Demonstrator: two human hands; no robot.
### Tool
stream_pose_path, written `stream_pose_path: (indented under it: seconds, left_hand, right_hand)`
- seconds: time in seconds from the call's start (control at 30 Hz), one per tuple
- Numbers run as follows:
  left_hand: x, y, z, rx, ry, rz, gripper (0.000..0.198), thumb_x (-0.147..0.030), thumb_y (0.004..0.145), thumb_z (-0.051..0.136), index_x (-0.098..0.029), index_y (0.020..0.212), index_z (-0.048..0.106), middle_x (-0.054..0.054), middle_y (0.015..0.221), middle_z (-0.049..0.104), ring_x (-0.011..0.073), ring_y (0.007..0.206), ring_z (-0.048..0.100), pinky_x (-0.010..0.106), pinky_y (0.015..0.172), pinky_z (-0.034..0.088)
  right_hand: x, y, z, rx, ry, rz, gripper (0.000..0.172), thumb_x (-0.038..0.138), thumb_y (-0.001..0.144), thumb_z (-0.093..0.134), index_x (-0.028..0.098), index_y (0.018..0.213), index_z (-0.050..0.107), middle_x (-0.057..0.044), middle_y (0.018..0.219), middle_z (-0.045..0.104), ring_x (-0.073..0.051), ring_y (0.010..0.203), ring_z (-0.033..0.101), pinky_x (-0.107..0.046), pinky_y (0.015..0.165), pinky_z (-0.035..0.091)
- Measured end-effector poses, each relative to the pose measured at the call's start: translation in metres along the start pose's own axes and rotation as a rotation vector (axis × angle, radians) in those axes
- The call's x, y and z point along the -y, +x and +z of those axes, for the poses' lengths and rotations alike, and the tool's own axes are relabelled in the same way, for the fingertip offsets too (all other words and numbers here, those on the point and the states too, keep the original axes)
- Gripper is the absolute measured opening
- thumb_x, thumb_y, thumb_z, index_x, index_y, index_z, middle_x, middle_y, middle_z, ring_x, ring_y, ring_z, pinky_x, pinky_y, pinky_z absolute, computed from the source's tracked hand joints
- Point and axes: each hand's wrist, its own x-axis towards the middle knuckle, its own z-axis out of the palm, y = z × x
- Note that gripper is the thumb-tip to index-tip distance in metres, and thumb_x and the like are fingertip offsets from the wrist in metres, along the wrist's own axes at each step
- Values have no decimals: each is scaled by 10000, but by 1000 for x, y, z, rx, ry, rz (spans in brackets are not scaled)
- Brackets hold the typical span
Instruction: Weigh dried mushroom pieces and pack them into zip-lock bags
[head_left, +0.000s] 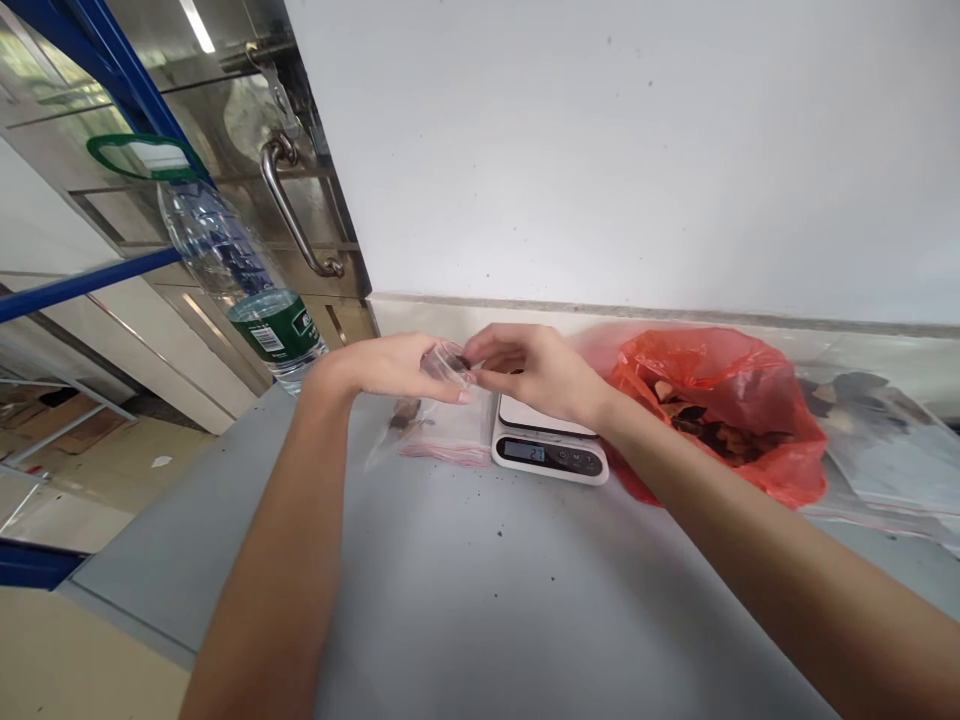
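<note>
My left hand (405, 368) is closed around a small clear plastic bag (442, 362), its thumb along the near side. The fingers of my right hand (536, 372) are pinched at the bag's mouth, on a small dark piece (466, 361) whose kind I cannot make out. Below my right hand stands a white digital kitchen scale (551, 458), its lit display seeming to read 27 or 2.7. To the scale's left lie flat clear zip bags (450, 440) with reddish edges, a brown piece among them. My right forearm hides part of the scale.
A red plastic bag (720, 370) holding brown, dried-looking pieces stands right of the scale. Clear bags with dark contents (862, 430) lie farther right. A large water bottle (255, 290) stands at the table's left corner. Dark crumbs dot the grey table (480, 620); a white wall (637, 150) rises behind.
</note>
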Motion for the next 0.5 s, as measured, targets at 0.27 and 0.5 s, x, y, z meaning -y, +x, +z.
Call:
stream_pose_path:
  seconds: [0.27,0.5]
  left_hand:
    - [-1,1,2,-28,142,-210,664,-701,694,718,-243,1175,730,74,1181,780,310,1013,704,276,725,478]
    - [-4,7,8,-36,111,-202,601,-674,648,763,-241,1066,753,64,1042,805,280,854,715,267,622,456]
  right_hand:
    - [-35,-5,-15,119,-647,42,292,286,947,584,167,1155,751,-174,1275,729,-365,1261,611,-496,1036,493]
    - [-35,-14,-17,237,-648,198,222,109,910,564,243,914,740,-54,947,787,-232,900,719,-313,773,516]
